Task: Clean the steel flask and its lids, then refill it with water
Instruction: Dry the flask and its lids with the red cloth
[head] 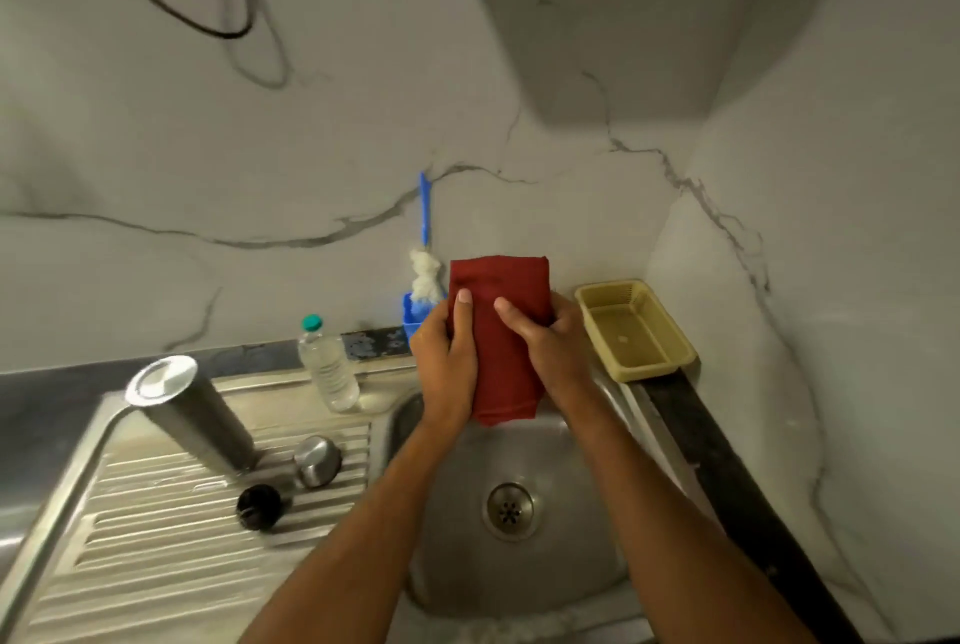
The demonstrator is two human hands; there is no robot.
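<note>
- We see our left hand (445, 355) and our right hand (549, 342) both gripping 1 folded red cloth (501, 326), held up over the back of the sink basin (524, 555).
- The left hand wraps the cloth's left edge, thumb laid flat on the front of the fabric and fingers curled behind it.
- The right hand grips the cloth's right edge, with 1 digit lying across the front and the rest folded round the side.
- The cloth hangs upright between the 2 hands, its lower end just above the basin, and the round drain (510, 510) sits at 6 o'clock from it.
- At 11 o'clock from the left hand, a bottle brush (426, 274) with a blue handle stands in a blue holder (413, 321) against the marble wall.
- At 3 o'clock from the right hand, a beige plastic basket (636, 329) rests in the corner of the desk.
- At 9 o'clock from the hands, a clear plastic bottle (328, 365) with a green cap stands on the sink's edge.
- Further out at 8 o'clock, the steel flask (192, 414) stands upside down on the ribbed drainboard (171, 555), well apart from the hands.
- Just right of the flask's foot lies the steel lid (318, 460), and at 7 o'clock from it the black lid (258, 506), both on the drainboard ribs and apart from each other.
</note>
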